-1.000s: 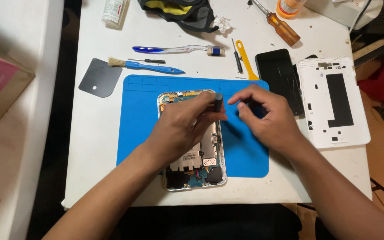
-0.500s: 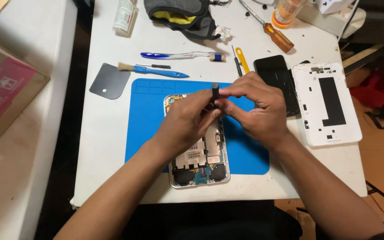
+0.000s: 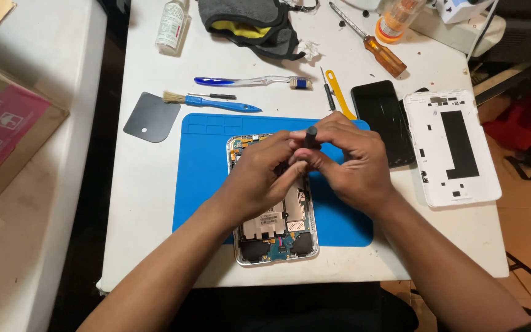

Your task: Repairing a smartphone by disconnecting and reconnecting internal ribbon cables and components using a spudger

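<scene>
— Opened tablet (image 3: 275, 230), circuit boards bare, sits on the blue silicone mat (image 3: 204, 178). Hands?
— Left hand (image 3: 265, 175) and right hand (image 3: 345, 163) both pinch a black screwdriver handle (image 3: 311, 136) upright at the tablet's twelve o'clock end.

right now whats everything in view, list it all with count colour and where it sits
opened tablet: 1, silver frame, circuitry exposed, on the mat under both hands
mat: 1, blue, middle of the table
table: 1, white
small dark tool: 1, black, upright, pinched between both hands
back cover: 1, white, right of the mat
screen panel: 1, black, between mat and back cover
brush: 1, blue handle, above the mat
toothbrush: 1, clear and blue, above the brush
scraper card: 1, dark grey, left of the mat
pry tool: 1, yellow, above the mat
screwdriver: 1, orange handle, top right
bottle: 1, clear, top left
cardboard box: 1, brown, far left
left hand: on the tool
right hand: on the tool
</scene>
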